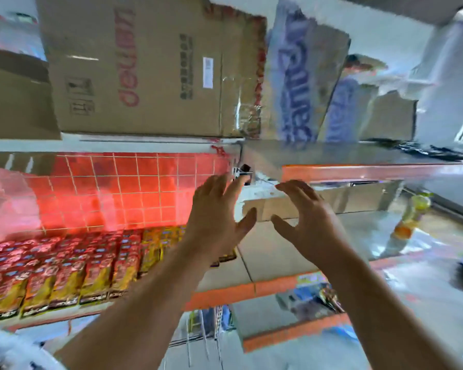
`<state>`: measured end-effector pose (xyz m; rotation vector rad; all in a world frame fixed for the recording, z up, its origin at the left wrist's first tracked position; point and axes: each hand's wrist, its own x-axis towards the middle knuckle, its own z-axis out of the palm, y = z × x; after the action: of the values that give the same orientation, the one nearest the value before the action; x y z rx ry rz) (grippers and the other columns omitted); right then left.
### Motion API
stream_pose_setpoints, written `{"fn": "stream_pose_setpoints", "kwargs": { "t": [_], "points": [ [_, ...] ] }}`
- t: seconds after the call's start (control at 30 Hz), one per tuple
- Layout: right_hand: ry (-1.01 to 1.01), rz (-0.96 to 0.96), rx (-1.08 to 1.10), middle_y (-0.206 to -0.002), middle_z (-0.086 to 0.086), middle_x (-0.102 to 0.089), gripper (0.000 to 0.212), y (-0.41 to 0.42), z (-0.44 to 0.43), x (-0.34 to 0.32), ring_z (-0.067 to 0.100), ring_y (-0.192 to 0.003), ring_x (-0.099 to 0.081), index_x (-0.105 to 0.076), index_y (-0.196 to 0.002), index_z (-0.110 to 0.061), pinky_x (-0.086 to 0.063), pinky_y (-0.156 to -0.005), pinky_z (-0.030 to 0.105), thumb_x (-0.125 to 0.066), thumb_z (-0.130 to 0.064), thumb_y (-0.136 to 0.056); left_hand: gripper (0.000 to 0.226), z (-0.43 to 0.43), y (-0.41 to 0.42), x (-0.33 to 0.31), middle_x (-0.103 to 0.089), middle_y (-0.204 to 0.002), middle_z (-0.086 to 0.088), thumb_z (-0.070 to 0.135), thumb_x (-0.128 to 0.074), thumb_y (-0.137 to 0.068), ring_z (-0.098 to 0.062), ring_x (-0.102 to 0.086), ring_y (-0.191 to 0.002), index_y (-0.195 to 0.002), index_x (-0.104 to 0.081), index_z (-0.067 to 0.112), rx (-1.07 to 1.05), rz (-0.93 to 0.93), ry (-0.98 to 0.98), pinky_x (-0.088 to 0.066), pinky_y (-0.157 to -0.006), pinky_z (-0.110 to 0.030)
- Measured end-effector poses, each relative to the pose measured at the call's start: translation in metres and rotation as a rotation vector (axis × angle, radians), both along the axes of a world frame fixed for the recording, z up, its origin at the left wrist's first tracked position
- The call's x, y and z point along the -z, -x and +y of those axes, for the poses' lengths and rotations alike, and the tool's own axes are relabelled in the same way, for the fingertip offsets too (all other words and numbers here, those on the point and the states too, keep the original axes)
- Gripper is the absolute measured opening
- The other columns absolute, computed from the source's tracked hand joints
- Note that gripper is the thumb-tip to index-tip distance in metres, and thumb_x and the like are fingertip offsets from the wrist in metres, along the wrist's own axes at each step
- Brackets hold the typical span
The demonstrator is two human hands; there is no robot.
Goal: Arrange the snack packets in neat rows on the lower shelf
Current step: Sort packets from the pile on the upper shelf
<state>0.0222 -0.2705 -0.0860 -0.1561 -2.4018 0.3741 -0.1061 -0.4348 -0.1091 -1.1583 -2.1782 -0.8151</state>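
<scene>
Both hands (219,217) raised (fingers (292,189) spread)

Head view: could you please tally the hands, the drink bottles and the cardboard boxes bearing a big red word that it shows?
Hands: 2, the left hand and the right hand, both holding nothing.
Drink bottles: 1, the yellow bottle on the right-hand shelf.
Cardboard boxes with a big red word: 1, the brown box on the top shelf.
Total: 4
</scene>
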Motion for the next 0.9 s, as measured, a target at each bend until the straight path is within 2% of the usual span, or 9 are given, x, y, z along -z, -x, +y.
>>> {"fn": "stream_pose_setpoints", "kwargs": {
  "t": [0.27,0.4,0.5,0.53,0.63,0.73,0.77,0.83,0.9],
  "points": [
    [-0.024,0.027,0.175,-0.139,0.0,-0.054,0.063,-0.041,0.096,-0.034,0.024,-0.126,-0.054,-0.058,-0.136,-0.018,-0.044,-0.108,0.04,-0.063,-0.04,-0.078,0.063,0.111,-0.021,-0.063,-0.059,-0.133,-0.004,0.054,-0.052,-0.087,-0.031,-0.055,-0.121,-0.142,-0.054,0.022,0.179,0.154,0.074,-0.046,-0.1,-0.046],
    [-0.052,-0.005,0.246,-0.137,-0.001,-0.054,0.055,-0.044,0.147,-0.045,0.024,-0.123,-0.054,-0.057,-0.137,-0.021,-0.042,-0.102,0.031,-0.072,-0.028,-0.085,0.059,0.161,-0.013,-0.095,-0.066,-0.13,0.0,0.064,-0.051,-0.096,-0.026,-0.061,-0.115,-0.142,-0.054,0.028,0.096,-0.036,0.288,-0.051,-0.096,-0.038],
    [-0.072,-0.056,0.292,-0.137,-0.002,-0.056,0.053,-0.04,0.186,-0.049,0.023,-0.123,-0.055,-0.056,-0.138,-0.022,-0.045,-0.102,0.034,-0.072,-0.028,-0.089,0.052,0.2,-0.001,-0.114,-0.067,-0.1,0.0,0.065,-0.045,-0.1,-0.02,-0.062,-0.091,-0.122,-0.064,0.022,0.055,-0.081,0.511,-0.054,-0.085,-0.038],
    [-0.071,-0.069,0.305,-0.136,-0.002,-0.058,0.05,-0.036,0.202,-0.05,0.023,-0.122,-0.056,-0.057,-0.137,-0.023,-0.046,-0.102,0.036,-0.071,-0.03,-0.09,0.05,0.215,0.002,-0.12,-0.065,-0.098,-0.001,0.063,-0.044,-0.101,-0.02,-0.061,-0.09,-0.121,-0.065,0.021,0.053,-0.078,0.556,-0.053,-0.084,-0.038],
    [-0.028,-0.08,0.345,-0.125,-0.002,-0.065,0.032,-0.023,0.247,-0.053,0.021,-0.111,-0.062,-0.066,-0.125,-0.024,-0.049,-0.097,0.037,-0.068,-0.032,-0.094,0.046,0.254,0.009,-0.139,-0.065,-0.121,-0.003,0.056,-0.045,-0.104,-0.022,-0.06,-0.105,-0.132,-0.064,0.025,0.135,-0.112,0.683,-0.049,-0.091,-0.037],
    [-0.004,-0.105,0.393,-0.101,-0.002,-0.068,0.012,-0.007,0.286,-0.058,0.025,-0.094,-0.063,-0.072,-0.101,-0.026,-0.05,-0.084,0.037,-0.063,-0.033,-0.096,0.042,0.295,0.012,-0.157,-0.06,-0.14,0.0,0.048,-0.046,-0.105,-0.024,-0.057,-0.122,-0.141,-0.059,0.029,0.191,-0.058,0.874,-0.047,-0.1,-0.038],
    [0.001,-0.137,0.422,-0.094,-0.001,-0.067,0.014,-0.003,0.297,-0.059,0.026,-0.089,-0.063,-0.072,-0.094,-0.027,-0.05,-0.08,0.038,-0.061,-0.035,-0.097,0.044,0.306,0.012,-0.161,-0.059,-0.142,-0.001,0.046,-0.046,-0.105,-0.024,-0.057,-0.123,-0.143,-0.057,0.028,0.19,-0.03,0.942,-0.048,-0.097,-0.037],
    [0.008,-0.194,0.506,-0.087,-0.003,-0.065,0.021,0.003,0.318,-0.065,0.025,-0.083,-0.061,-0.069,-0.088,-0.027,-0.051,-0.075,0.038,-0.058,-0.043,-0.096,0.047,0.331,0.011,-0.169,-0.057,-0.142,-0.004,0.044,-0.048,-0.105,-0.023,-0.059,-0.116,-0.147,-0.053,0.026,0.183,0.005,1.043,-0.049,-0.076,-0.027],
    [0.027,-0.208,0.566,-0.086,-0.002,-0.067,0.023,0.005,0.338,-0.071,0.025,-0.081,-0.063,-0.067,-0.087,-0.027,-0.054,-0.073,0.04,-0.059,-0.047,-0.093,0.05,0.352,0.007,-0.174,-0.056,-0.144,-0.005,0.046,-0.05,-0.104,-0.022,-0.059,-0.108,-0.151,-0.05,0.026,0.18,0.049,1.091,-0.039,-0.058,-0.022]
  ]
}}
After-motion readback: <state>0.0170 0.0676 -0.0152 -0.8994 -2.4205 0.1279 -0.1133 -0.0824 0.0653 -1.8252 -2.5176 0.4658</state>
